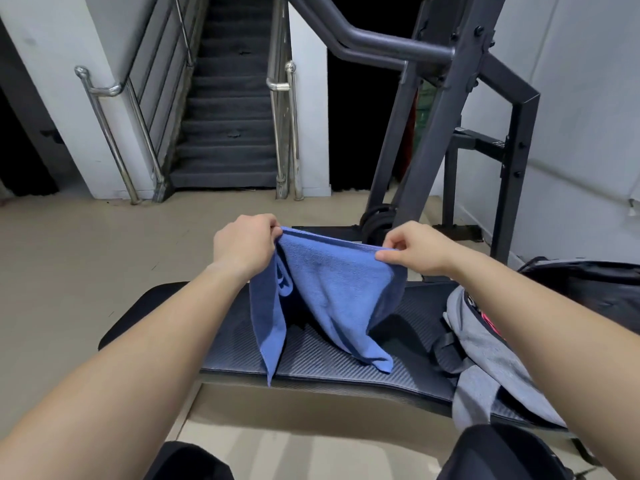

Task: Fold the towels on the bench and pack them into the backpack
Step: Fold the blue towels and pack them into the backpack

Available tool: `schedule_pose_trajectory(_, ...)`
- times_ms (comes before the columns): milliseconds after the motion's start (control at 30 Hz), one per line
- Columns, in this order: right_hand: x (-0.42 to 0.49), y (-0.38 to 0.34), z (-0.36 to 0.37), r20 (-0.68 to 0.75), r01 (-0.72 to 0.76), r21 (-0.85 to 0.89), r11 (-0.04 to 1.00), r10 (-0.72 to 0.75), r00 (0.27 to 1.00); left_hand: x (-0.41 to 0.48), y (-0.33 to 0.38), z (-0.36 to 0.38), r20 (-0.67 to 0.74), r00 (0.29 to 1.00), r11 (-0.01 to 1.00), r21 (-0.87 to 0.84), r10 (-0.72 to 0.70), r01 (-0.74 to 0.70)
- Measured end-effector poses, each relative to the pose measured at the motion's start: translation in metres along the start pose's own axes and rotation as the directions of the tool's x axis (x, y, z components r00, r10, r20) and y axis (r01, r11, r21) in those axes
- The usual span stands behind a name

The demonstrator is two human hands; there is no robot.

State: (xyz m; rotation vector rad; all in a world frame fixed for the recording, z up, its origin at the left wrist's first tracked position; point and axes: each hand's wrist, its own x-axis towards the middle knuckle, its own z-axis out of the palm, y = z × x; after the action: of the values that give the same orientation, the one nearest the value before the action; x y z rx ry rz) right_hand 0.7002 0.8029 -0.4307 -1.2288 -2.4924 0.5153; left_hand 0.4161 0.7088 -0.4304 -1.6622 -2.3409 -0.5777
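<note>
A blue towel hangs in the air over the black padded bench. My left hand pinches its upper left corner and my right hand pinches its upper right corner, so the top edge stretches between them. The cloth droops in folds, with its lower tips reaching down to the bench pad. A grey backpack with black straps and a pink mark lies on the right end of the bench, under my right forearm.
A dark steel gym frame rises behind the bench on the right, with weight plates at its foot. A staircase with metal handrails stands at the back. Beige floor spreads to the left. My dark-clad knees show at the bottom.
</note>
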Motion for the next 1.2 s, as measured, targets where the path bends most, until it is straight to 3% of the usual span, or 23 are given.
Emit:
schedule_pose_trajectory(233,-0.011,0.050,0.022,0.142,-0.099,0.023,0.995,0.095,0.985,-0.001,-0.012,0.024,0.039,0.999,0.999,0.023,-0.033,0.032)
schedule_pose_trajectory(567,-0.005,0.111,0.055,0.090,-0.281,-0.047,0.958,0.285,0.954,0.016,-0.027,0.073,0.100,0.989,0.994,0.034,-0.109,0.106)
schedule_pose_trajectory(667,-0.002,0.117,0.065,0.060,-0.339,-0.047,0.940,0.342,0.938,0.016,-0.026,0.095,0.177,0.977,0.992,-0.027,-0.117,0.124)
schedule_pose_trajectory(767,0.002,0.103,0.075,0.123,-0.410,-0.042,0.911,0.412,0.903,0.008,-0.019,0.111,0.270,0.953,0.977,-0.120,-0.137,0.174)
schedule_pose_trajectory(867,-0.001,0.074,0.087,0.138,-0.390,0.065,0.918,0.379,0.915,-0.012,-0.006,0.114,0.269,0.957,0.956,-0.235,-0.110,0.176)
schedule_pose_trajectory(1000,-0.016,0.031,0.114,0.091,-0.277,0.202,0.940,0.263,0.960,-0.057,0.015,0.113,0.364,0.931,0.868,-0.462,0.001,0.180)
schedule_pose_trajectory(1133,-0.032,0.008,0.140,-0.006,-0.210,0.306,0.929,0.223,0.975,-0.088,0.026,0.107,0.514,0.857,0.692,-0.631,0.036,0.349)
schedule_pose_trajectory(1200,-0.038,0.005,0.150,0.020,-0.191,0.394,0.899,0.200,0.980,-0.096,0.024,0.104,0.555,0.828,0.603,-0.688,0.078,0.404)
